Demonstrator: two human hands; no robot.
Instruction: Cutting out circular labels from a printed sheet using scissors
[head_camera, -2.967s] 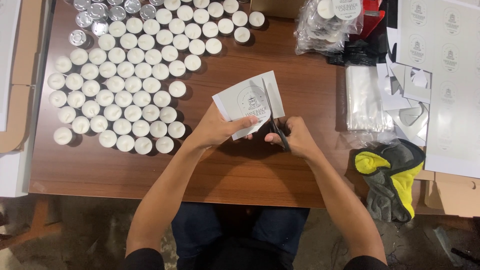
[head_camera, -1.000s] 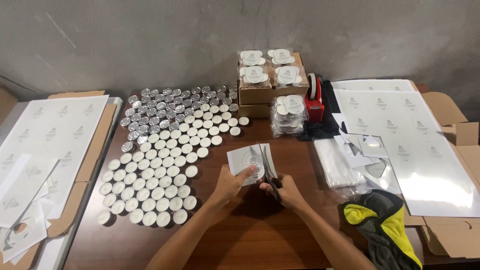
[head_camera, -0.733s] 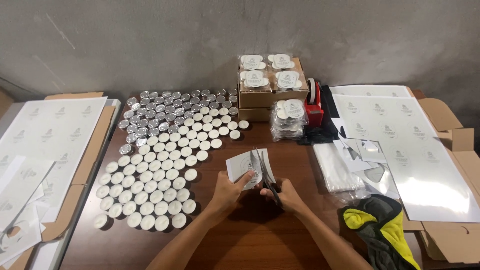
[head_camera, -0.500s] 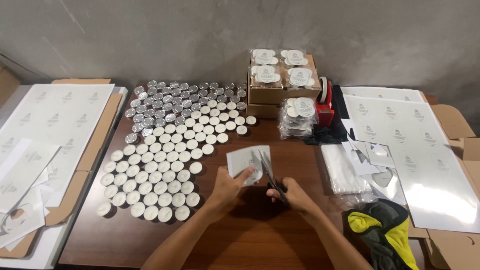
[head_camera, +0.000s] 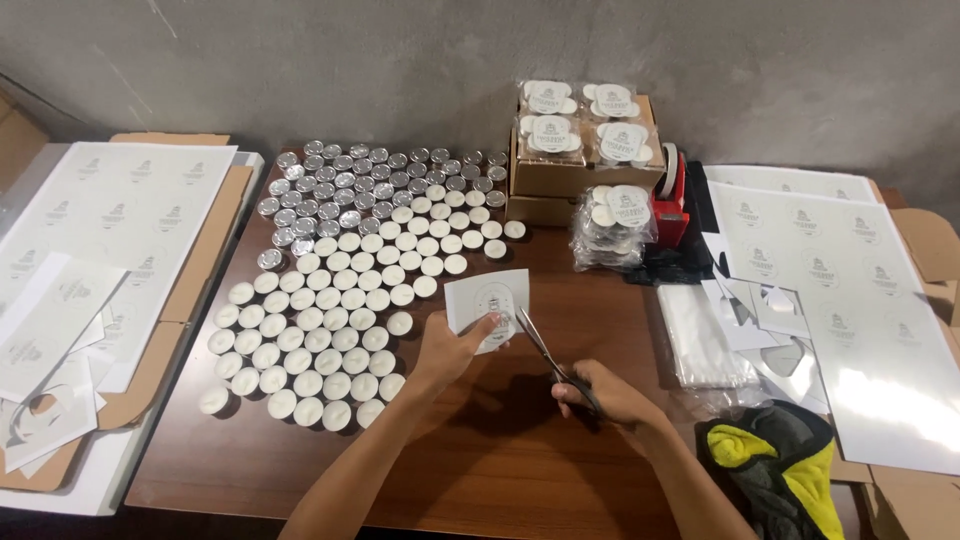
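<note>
- Left hand pinches the lower edge of a white label sheet, thumb on top, fingers closed under it; the sheet is lifted a little above the brown table, just right of the tealights.
- Right hand grips a pair of scissors, fingers curled through the handles; blades point up-left, tips touching the sheet's right edge. Blades look slightly parted, hard to be sure at this size.
- White tealight candles lie in rows left of the sheet; silver-cupped ones behind.
- Cardboard boxes carry bagged candle packs at the back.
- Red tape dispenser beside the boxes.
- Printed label sheets at far right; yellow-and-black cloth near the right forearm.
</note>
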